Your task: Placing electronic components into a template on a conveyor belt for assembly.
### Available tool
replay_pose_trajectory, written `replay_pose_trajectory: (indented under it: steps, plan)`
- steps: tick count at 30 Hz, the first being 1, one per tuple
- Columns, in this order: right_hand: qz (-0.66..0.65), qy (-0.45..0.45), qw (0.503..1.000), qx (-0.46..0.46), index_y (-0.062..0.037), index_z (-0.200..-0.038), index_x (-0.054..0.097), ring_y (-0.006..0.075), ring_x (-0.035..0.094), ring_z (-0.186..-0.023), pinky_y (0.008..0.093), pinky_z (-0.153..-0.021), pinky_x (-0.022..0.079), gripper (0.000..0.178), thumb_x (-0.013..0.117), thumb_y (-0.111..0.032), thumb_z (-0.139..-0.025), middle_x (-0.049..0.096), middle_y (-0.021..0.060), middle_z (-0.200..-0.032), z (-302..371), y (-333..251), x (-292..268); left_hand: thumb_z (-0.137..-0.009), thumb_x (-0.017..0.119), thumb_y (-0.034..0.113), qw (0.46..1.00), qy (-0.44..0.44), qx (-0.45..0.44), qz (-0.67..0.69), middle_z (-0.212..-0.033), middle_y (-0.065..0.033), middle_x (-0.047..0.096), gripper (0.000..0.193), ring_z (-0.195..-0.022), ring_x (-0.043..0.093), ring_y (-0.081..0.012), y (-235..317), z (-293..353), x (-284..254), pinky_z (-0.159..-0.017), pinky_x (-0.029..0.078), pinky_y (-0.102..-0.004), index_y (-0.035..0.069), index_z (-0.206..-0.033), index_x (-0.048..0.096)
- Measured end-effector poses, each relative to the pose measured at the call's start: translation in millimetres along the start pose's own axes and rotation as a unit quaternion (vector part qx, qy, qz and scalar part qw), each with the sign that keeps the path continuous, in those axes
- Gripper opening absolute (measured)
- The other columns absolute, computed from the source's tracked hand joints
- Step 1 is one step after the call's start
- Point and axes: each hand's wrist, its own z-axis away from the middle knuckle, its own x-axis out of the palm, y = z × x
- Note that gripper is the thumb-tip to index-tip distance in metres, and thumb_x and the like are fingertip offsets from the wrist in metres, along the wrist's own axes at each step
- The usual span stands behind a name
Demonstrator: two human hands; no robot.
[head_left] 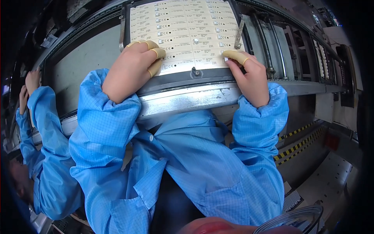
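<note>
A cream-white panel of printed strips (183,41) lies in a dark carrier frame (187,80), with small white block-shaped parts (219,37) set in two columns. Over its lower left side, my left hand (132,66) has its fingers curled and yellow cots on several fingertips. Thumb and finger draw together at a spot near the lower left parts; anything between them is hidden. My right hand (249,72) pinches a small white part (226,59) at the panel's lower right, between a cot-covered forefinger and the thumb.
A metal rail (187,99) runs along the near side of the carrier. Upright metal clips (239,34) flank the panel. To the left is a grey flat surface (85,58) and a co-worker's blue sleeve (52,117) and hands. Rods (277,46) stand right; yellow-black floor tape (300,144) lies lower right.
</note>
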Motion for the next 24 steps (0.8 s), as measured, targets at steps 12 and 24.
replay_pose_trajectory:
  steps: [12, 24]
  plan:
    - [0.021, 0.025, 0.999, 0.002, -0.0033, -0.092, 0.066, 0.0222, 0.058, -0.083, 0.0299, -0.072, 0.046, 0.017, 0.063, -0.003, -0.076, 0.062, 0.0081, -0.091, -0.1, -3.2, 2.7, -0.073, 0.053, 0.009, 0.984, -0.031, 0.03, -0.174, -0.09, -0.0085, 0.057, 0.022, -0.082, 0.055, -0.0234, 15.6, 3.4, 2.7, -0.076, 0.045, -0.0332, 0.004, -0.093, 0.058]
    - [0.152, 0.01, 0.985, -0.075, -0.0023, -0.087, 0.063, 0.0282, 0.056, -0.081, 0.0355, -0.075, 0.044, 0.016, 0.063, -0.001, -0.071, 0.059, 0.0097, -0.083, -0.2, -10.1, 3.9, -0.075, 0.06, 0.01, 0.997, 0.041, 0.048, -0.051, -0.095, -0.0077, 0.057, 0.015, -0.078, 0.057, -0.024, 14.3, -1.8, -10.7, -0.07, 0.047, -0.0334, 0.004, -0.088, 0.062]
